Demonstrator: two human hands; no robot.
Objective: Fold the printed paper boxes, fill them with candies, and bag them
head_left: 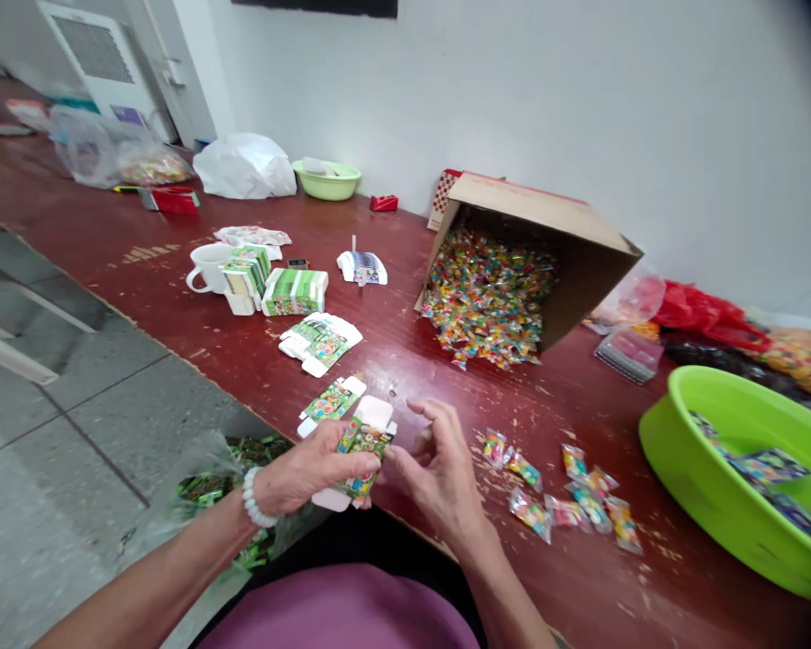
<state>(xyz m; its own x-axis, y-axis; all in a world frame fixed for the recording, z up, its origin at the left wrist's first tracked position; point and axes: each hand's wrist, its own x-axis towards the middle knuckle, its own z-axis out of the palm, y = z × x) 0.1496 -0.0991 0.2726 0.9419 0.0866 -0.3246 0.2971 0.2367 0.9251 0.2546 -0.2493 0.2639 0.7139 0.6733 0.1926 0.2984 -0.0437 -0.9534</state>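
My left hand [311, 473] grips a small green printed carton [365, 446], its pale end flaps standing out at top and bottom. Close on the carton's right side is my right hand [442, 473], fingers curled and apart, holding nothing I can see. Its thumb tip is at the carton's edge; whether it touches I cannot tell. Just beyond the left hand lie a flat green carton [331, 401] and, farther off, more flattened cartons [323, 341]. Several clear packets of coloured candies [568, 512] are scattered right of my right hand.
A tipped cardboard box [591, 270] spills candy packets [487, 288] onto the red table [405, 577]. At right stands a green basin [689, 487]. A white mug [209, 269] and stacks of cartons [296, 290] are at left. Below the edge sits a plastic bag of cartons [203, 487].
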